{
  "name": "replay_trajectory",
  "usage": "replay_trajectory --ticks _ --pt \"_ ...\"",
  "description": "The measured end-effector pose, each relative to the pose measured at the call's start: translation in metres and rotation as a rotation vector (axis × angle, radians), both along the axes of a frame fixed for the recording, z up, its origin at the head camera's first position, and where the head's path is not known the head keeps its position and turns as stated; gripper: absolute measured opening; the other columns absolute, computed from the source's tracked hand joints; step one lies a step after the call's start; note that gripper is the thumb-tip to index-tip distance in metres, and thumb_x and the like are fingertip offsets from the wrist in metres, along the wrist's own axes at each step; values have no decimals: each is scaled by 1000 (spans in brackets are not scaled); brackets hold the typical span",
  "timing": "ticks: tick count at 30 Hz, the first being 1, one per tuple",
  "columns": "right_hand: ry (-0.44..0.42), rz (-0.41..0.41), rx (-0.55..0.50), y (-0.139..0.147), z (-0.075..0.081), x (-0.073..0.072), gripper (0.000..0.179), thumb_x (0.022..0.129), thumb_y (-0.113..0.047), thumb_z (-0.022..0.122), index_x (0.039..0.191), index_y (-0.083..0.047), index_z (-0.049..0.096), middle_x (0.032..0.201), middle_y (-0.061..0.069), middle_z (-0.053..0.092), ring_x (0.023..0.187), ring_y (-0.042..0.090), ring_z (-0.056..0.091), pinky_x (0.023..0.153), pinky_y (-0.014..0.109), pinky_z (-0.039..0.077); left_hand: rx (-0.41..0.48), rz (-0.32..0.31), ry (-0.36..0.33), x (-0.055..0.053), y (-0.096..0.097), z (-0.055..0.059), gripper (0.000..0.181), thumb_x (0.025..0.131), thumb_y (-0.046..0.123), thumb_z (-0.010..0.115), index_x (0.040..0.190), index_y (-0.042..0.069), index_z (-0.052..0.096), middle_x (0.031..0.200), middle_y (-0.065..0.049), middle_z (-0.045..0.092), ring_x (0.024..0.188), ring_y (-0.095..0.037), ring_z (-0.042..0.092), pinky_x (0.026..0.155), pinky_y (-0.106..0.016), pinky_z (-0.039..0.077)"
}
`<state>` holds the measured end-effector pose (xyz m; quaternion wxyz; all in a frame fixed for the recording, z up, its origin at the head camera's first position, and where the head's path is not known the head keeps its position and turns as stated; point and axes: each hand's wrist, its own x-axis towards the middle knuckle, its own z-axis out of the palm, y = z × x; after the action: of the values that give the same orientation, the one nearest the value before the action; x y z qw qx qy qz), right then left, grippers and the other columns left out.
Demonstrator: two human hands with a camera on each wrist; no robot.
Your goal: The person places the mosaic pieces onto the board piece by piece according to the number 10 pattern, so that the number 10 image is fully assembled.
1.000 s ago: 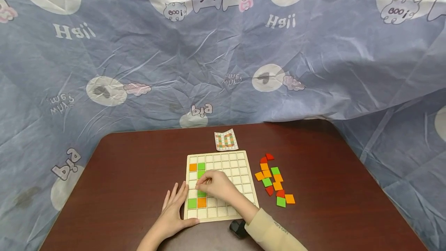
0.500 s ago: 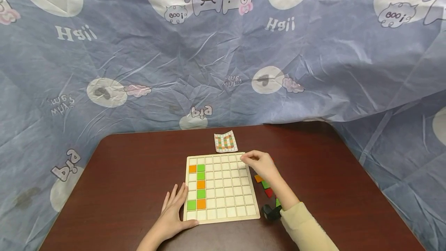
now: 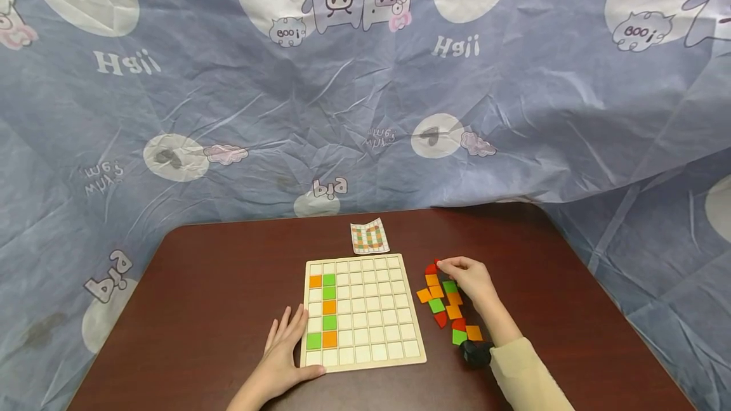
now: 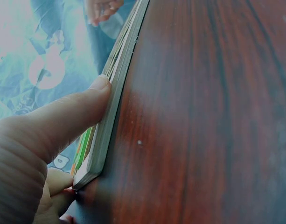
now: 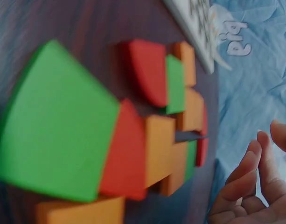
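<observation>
My left hand (image 3: 281, 349) rests at the near left corner of a pale grid board (image 3: 365, 367), fingers spread along its left side. In the left wrist view, the thumb (image 4: 82, 109) lies against the board's near edge (image 4: 115, 100). Green tiles (image 3: 329, 322) and orange tiles (image 3: 329, 339) fill some squares in the two leftmost columns. My right hand (image 3: 474, 279) is at the far end of the loose tiles, fingertips by a red quarter-round tile (image 3: 431, 269). The right wrist view shows the right hand (image 5: 254, 186) with thumb and forefinger slightly apart, no tile visible between them.
Loose orange (image 3: 454, 312), green (image 3: 436, 306) and red tiles (image 3: 440, 319) lie right of the board. A small printed pattern sheet (image 3: 369, 237) lies behind it. A patterned cloth (image 3: 365, 100) hangs behind the dark table (image 3: 228, 290).
My right hand has left an orange tile in the board's second column and moved right to the loose tiles. The left hand has stayed at the board's corner.
</observation>
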<state>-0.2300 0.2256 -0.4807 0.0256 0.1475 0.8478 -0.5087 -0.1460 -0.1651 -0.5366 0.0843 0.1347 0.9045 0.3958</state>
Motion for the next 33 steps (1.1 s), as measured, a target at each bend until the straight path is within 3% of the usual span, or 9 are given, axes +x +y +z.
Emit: replay_trajectory --ticks 5,9,13,19,22,25,27,31,33 --pt "-32 -44 21 6 -9 3 40 93 -34 66 113 0 69 118 19 65 98 27 58 82 32 49 7 4 8 1 0 0 117 67 48 86 156 4 24 164 -14 17 153 -40 0 121 -47 -13" --pt "-62 -67 28 9 -12 6 40 92 -34 67 111 1 69 119 21 64 98 28 58 83 35 50 2 4 35 2 0 -2 116 67 49 86 155 3 26 164 -15 19 152 -42 3 118 -29 -19" --pt "-83 -71 49 11 -15 8 39 91 -34 68 109 1 70 114 20 65 91 27 57 75 32 49 -20 3 50 2 0 -4 116 67 51 85 155 3 26 163 -15 20 152 -42 5 109 -12 -23" --pt "-71 -49 140 11 -18 9 38 87 -28 73 108 2 69 112 24 67 90 29 60 78 40 51 -8 4 60 2 -1 -4 116 68 49 85 155 2 26 163 -17 20 151 -44 5 112 -16 -22" --pt "-50 -37 187 8 -20 9 36 85 -23 76 108 4 68 106 24 69 85 29 63 77 41 53 -2 9 44 2 0 -4 116 67 49 86 155 3 26 164 -16 19 152 -42 4 119 -32 -17" --pt "-43 -49 223 4 -21 9 34 83 -18 78 107 4 67 99 21 69 78 26 63 69 35 53 4 7 40 2 0 -3 116 67 49 86 155 3 25 164 -16 19 152 -43 3 121 -46 -13" --pt "-38 -57 238 2 -21 9 34 83 -16 78 107 5 67 95 19 68 75 24 61 64 31 51 0 8 39 2 0 -3 116 68 49 86 156 3 25 164 -16 18 152 -42 3 121 -41 -15" --pt "-26 -72 256 -1 -19 11 33 82 -14 78 105 6 67 92 18 66 74 24 59 61 29 49 -5 11 50 2 0 -3 116 68 49 86 155 3 26 164 -15 19 152 -42 5 113 -18 -21" --pt "-13 -76 267 -2 -17 12 32 81 -13 79 104 7 67 91 19 67 74 26 60 61 30 50 -7 9 59 2 0 -3 115 68 49 86 155 3 26 164 -15 20 152 -42 5 112 -16 -22"
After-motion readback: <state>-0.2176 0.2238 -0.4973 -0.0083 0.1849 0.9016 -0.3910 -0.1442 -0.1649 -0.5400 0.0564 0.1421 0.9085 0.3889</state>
